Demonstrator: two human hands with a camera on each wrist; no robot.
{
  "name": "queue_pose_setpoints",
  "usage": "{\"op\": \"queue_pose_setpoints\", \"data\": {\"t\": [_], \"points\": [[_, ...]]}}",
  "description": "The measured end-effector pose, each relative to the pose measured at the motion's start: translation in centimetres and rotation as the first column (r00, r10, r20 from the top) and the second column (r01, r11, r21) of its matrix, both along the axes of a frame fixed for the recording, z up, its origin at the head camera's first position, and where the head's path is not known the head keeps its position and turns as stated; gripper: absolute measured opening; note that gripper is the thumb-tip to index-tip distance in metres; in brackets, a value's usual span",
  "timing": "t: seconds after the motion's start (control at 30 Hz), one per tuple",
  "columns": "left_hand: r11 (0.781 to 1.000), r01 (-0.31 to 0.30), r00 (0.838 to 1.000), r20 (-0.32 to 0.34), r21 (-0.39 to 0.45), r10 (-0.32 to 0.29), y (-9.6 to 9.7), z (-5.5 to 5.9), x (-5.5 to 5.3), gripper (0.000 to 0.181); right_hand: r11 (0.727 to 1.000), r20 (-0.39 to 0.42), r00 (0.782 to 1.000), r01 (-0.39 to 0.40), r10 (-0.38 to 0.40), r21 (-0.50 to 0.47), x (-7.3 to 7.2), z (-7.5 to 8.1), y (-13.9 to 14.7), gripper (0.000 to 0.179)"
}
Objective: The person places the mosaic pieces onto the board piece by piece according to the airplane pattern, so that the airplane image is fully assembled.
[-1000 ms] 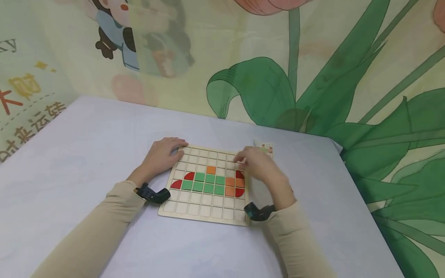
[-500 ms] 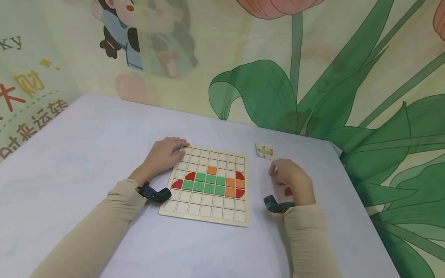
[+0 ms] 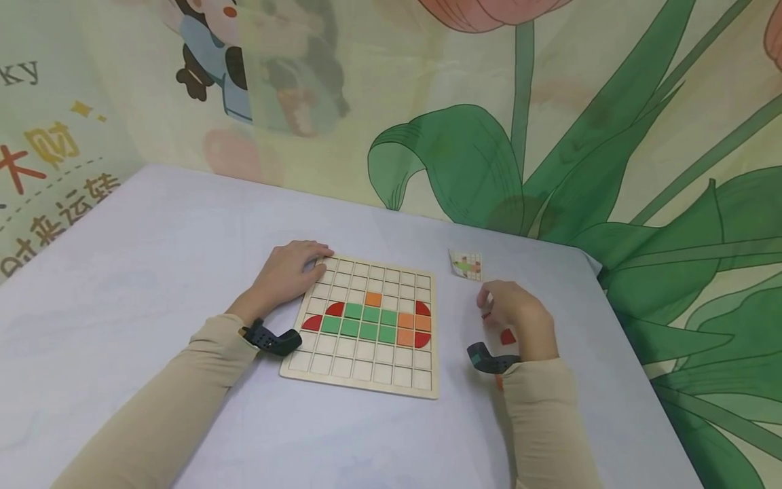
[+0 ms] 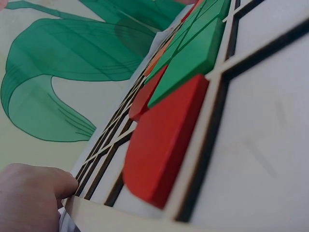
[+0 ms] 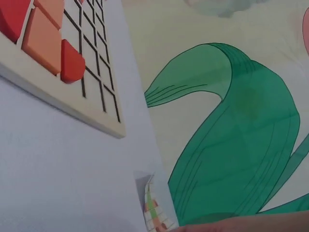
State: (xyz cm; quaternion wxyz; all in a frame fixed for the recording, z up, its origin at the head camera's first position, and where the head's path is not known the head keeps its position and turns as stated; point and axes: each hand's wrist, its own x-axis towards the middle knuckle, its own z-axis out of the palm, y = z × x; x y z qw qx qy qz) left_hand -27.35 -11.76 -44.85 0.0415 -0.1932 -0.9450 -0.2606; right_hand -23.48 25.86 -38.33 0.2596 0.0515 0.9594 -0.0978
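A wooden grid board [image 3: 360,386] lies on the table, with green, orange and red pieces set in its middle rows. My left hand [image 3: 286,274] holds the board's far left corner; a finger curls at that corner in the left wrist view. Right of the board, my right hand [image 3: 518,311] is low over the table with bent fingers. Just below its fingertips a bit of red piece [image 3: 486,315] shows; whether they pinch it is hidden. Another red piece [image 3: 508,336] lies near the wrist. In the right wrist view only a strip of finger [image 5: 227,226] appears.
A small curled pattern card [image 3: 467,265] lies beyond my right hand. Part of an orange piece [image 3: 499,382] peeks out beside the right sleeve. Behind the white-covered table [image 3: 201,224] stands a printed wall covering [image 3: 440,156].
My right hand has moved off the board to the right and down towards the loose pieces, baring the card. Over the last half second it has shifted only slightly. My left hand stays put.
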Motion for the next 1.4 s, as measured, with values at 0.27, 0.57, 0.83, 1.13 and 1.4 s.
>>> {"op": "queue_pose_setpoints", "data": {"t": [0.27, 0.57, 0.83, 1.13, 1.4], "points": [[1.0, 0.0, 1.0, -0.007, 0.002, 0.0, -0.1, -0.1, -0.1, 0.038, 0.998, -0.021, 1.0, -0.005, 0.004, -0.057, -0.5, -0.4, 0.1, 0.023], [1.0, 0.007, 1.0, -0.008, -0.004, -0.007, -0.2, -0.4, -0.2, 0.038, 0.97, -0.281, 0.958, -0.112, 0.049, -0.215, -1.1, -1.2, -2.0, 0.015], [1.0, 0.006, 1.0, -0.007, -0.001, -0.006, -0.2, -0.3, -0.2, 0.039, 0.861, -0.615, 0.775, -0.407, 0.147, -0.306, -1.1, -3.3, -9.6, 0.016], [1.0, 0.004, 1.0, -0.003, 0.002, -0.004, 0.0, -0.1, -0.1, 0.038, 0.841, -0.722, 0.637, -0.521, 0.27, -0.145, -0.4, -5.5, -12.3, 0.019], [1.0, 0.001, 1.0, -0.005, -0.007, -0.001, 0.0, -0.2, -0.1, 0.038, 0.823, -0.725, 0.625, -0.549, 0.288, -0.147, -0.6, -5.8, -12.3, 0.018]]}}
